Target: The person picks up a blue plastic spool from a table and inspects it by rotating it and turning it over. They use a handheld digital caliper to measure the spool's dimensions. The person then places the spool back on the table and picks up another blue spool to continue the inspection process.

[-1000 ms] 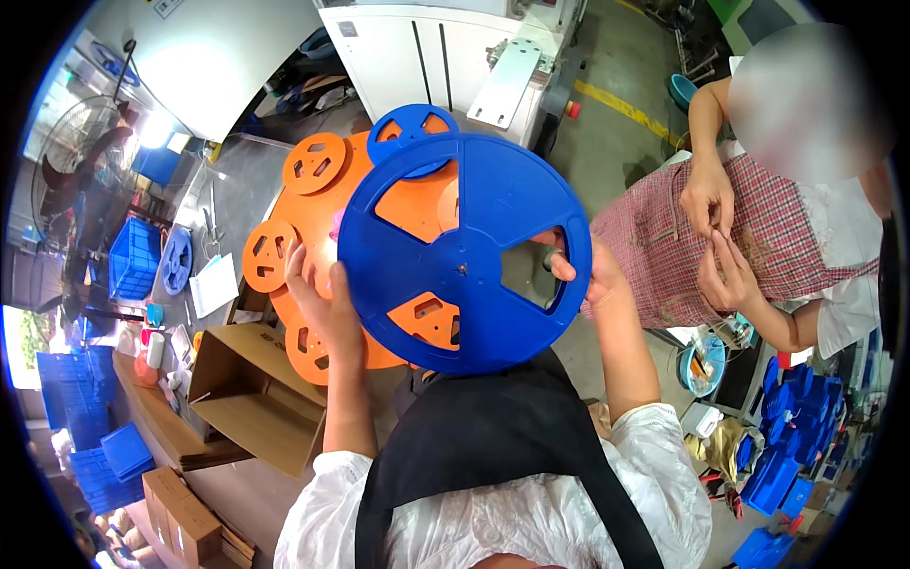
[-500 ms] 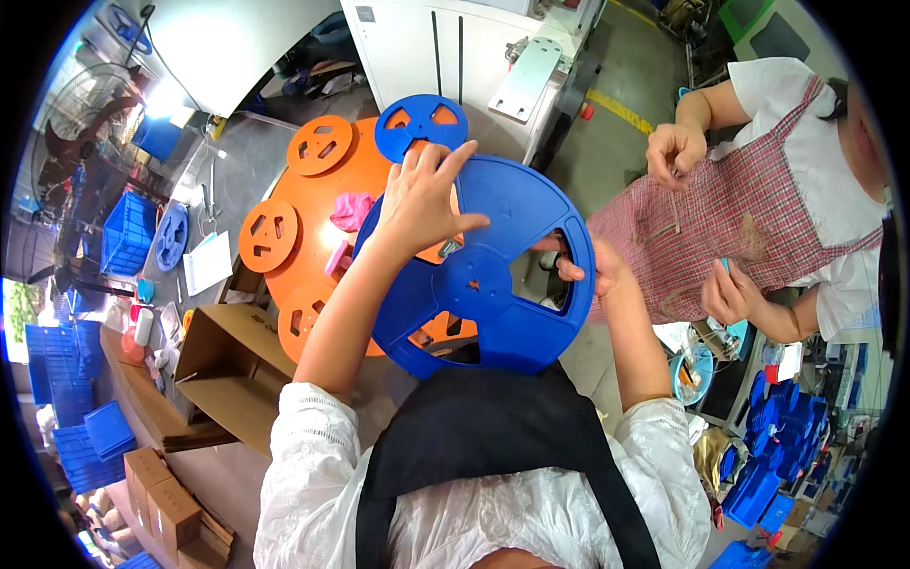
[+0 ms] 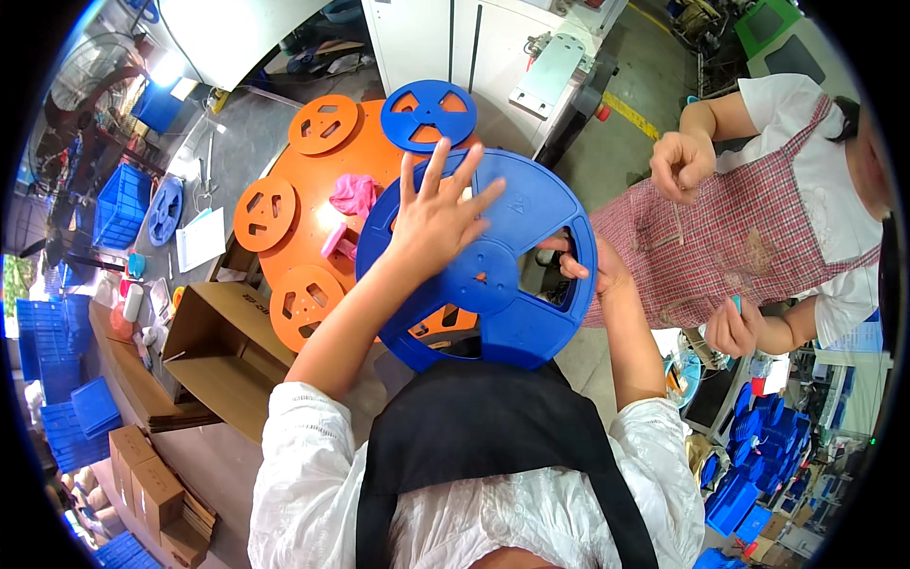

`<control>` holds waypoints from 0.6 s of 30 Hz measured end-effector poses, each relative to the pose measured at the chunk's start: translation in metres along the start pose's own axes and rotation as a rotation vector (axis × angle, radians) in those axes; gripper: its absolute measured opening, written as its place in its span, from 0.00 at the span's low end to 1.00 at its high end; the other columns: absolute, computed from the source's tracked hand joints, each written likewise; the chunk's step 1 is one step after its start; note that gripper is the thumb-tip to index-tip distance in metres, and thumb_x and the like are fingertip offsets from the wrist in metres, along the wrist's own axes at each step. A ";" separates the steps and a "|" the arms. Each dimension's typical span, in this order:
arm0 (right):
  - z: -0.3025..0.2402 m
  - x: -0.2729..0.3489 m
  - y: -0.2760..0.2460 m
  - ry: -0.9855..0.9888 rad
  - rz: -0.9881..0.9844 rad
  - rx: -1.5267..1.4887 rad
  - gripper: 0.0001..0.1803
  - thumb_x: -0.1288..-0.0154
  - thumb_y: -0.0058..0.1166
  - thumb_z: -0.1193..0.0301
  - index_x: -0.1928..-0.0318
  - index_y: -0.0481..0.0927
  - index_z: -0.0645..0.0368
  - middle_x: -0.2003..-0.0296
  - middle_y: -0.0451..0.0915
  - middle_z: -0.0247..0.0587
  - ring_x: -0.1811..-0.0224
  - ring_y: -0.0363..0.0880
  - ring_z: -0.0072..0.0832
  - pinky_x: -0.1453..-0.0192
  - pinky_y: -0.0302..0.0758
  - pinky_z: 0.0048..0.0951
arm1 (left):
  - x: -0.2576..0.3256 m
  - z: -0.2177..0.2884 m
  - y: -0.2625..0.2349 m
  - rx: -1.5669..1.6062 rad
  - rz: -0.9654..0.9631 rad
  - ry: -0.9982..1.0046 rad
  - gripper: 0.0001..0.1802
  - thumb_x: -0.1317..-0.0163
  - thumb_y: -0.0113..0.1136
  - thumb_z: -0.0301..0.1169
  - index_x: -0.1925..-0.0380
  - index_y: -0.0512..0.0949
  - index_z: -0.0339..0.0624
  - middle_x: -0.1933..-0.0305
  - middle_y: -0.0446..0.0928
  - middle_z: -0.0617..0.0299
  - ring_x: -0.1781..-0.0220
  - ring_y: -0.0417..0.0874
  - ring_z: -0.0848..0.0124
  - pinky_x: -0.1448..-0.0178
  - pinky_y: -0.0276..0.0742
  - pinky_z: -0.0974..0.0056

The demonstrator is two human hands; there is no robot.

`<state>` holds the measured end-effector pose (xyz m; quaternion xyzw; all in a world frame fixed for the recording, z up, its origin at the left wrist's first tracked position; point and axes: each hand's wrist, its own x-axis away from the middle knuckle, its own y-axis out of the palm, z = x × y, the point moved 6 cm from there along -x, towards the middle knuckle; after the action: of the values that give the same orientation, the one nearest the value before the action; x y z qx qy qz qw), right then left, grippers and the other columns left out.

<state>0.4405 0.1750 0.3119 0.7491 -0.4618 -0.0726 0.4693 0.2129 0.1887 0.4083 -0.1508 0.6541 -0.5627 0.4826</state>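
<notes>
A large blue plastic reel (image 3: 540,327) with wide cutouts is held up in front of my black apron. My right hand (image 3: 605,266) grips its right rim, fingers curled through a cutout. My left hand (image 3: 431,228) spreads its fingers over the reel's upper left face; whether the palm touches it cannot be made out. Behind the reel lies an orange turntable (image 3: 301,180) carrying several orange discs (image 3: 322,124) and a blue disc (image 3: 427,116) with three cutouts. A crumpled pink cloth (image 3: 354,195) and a pink block-like piece (image 3: 338,242) are near the turntable's middle.
An open cardboard box (image 3: 227,351) stands left of the turntable. At the right, a co-worker in a checked apron (image 3: 711,228) holds both hands up close by. A white cabinet (image 3: 417,47) is beyond the turntable. Blue crates (image 3: 123,209) stand at the left.
My left hand has spread its fingers and shifted slightly over the reel's face. My right hand keeps its grip on the rim. The view has shifted a little.
</notes>
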 end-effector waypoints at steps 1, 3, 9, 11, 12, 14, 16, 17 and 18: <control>0.000 0.001 -0.004 -0.006 -0.004 -0.005 0.22 0.25 0.34 0.67 0.41 0.67 0.70 0.50 0.78 0.65 0.88 0.72 0.23 0.87 0.67 0.17 | 0.012 0.002 0.005 0.053 -0.102 -0.031 0.25 0.43 0.61 0.51 0.43 0.74 0.76 0.24 0.51 0.62 0.21 0.38 0.50 0.28 0.33 0.29; 0.002 0.003 -0.011 -0.013 -0.005 -0.007 0.22 0.24 0.34 0.66 0.40 0.67 0.69 0.51 0.78 0.65 0.88 0.72 0.23 0.87 0.67 0.17 | 0.036 0.011 0.000 0.110 -0.128 -0.029 0.25 0.43 0.61 0.53 0.43 0.74 0.77 0.24 0.51 0.61 0.21 0.37 0.48 0.29 0.31 0.27; 0.001 -0.009 -0.004 0.057 -0.001 0.026 0.21 0.25 0.35 0.66 0.40 0.68 0.67 0.53 0.79 0.66 0.88 0.72 0.24 0.86 0.65 0.17 | 0.053 0.003 -0.004 0.076 -0.127 -0.067 0.27 0.45 0.60 0.58 0.43 0.74 0.77 0.23 0.44 0.59 0.21 0.29 0.45 0.31 0.27 0.25; -0.003 -0.014 0.005 0.032 -0.116 -0.001 0.20 0.25 0.37 0.66 0.41 0.70 0.66 0.55 0.80 0.66 0.88 0.72 0.24 0.86 0.66 0.17 | 0.028 -0.008 -0.008 0.030 -0.142 -0.099 0.27 0.42 0.58 0.56 0.40 0.72 0.78 0.22 0.40 0.56 0.22 0.25 0.46 0.30 0.24 0.27; -0.005 -0.017 0.005 0.039 -0.103 0.025 0.20 0.26 0.37 0.66 0.42 0.71 0.65 0.57 0.80 0.66 0.88 0.72 0.24 0.86 0.66 0.17 | 0.016 -0.013 -0.009 0.005 -0.150 -0.116 0.27 0.41 0.58 0.56 0.39 0.71 0.78 0.22 0.38 0.54 0.22 0.23 0.46 0.30 0.22 0.28; -0.007 -0.022 0.006 0.054 -0.082 0.077 0.18 0.26 0.39 0.67 0.44 0.73 0.63 0.61 0.81 0.66 0.88 0.72 0.24 0.85 0.66 0.18 | 0.000 -0.021 -0.008 0.006 -0.151 -0.143 0.28 0.40 0.57 0.55 0.38 0.70 0.77 0.21 0.36 0.54 0.22 0.22 0.46 0.30 0.23 0.28; -0.008 -0.024 0.006 0.063 -0.103 0.090 0.17 0.26 0.39 0.67 0.45 0.74 0.62 0.64 0.82 0.65 0.88 0.73 0.24 0.84 0.66 0.18 | -0.006 -0.024 -0.004 0.010 -0.112 -0.162 0.29 0.40 0.57 0.55 0.37 0.69 0.76 0.21 0.35 0.54 0.22 0.22 0.46 0.30 0.23 0.28; -0.007 -0.025 0.006 0.065 -0.111 0.096 0.17 0.26 0.39 0.67 0.46 0.75 0.61 0.66 0.82 0.64 0.88 0.73 0.24 0.84 0.67 0.18 | -0.004 -0.022 -0.004 0.014 -0.101 -0.162 0.29 0.39 0.57 0.55 0.37 0.69 0.75 0.21 0.35 0.53 0.22 0.23 0.46 0.29 0.23 0.28; -0.007 -0.026 0.006 0.057 -0.129 0.108 0.17 0.26 0.39 0.67 0.46 0.75 0.61 0.66 0.82 0.64 0.88 0.73 0.24 0.83 0.67 0.19 | 0.001 -0.022 -0.004 0.016 -0.130 -0.167 0.29 0.39 0.56 0.55 0.37 0.69 0.75 0.21 0.35 0.53 0.22 0.23 0.46 0.29 0.23 0.29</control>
<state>0.4255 0.1988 0.3122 0.8033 -0.4022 -0.0563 0.4355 0.1937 0.1993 0.4090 -0.2353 0.5958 -0.5836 0.4990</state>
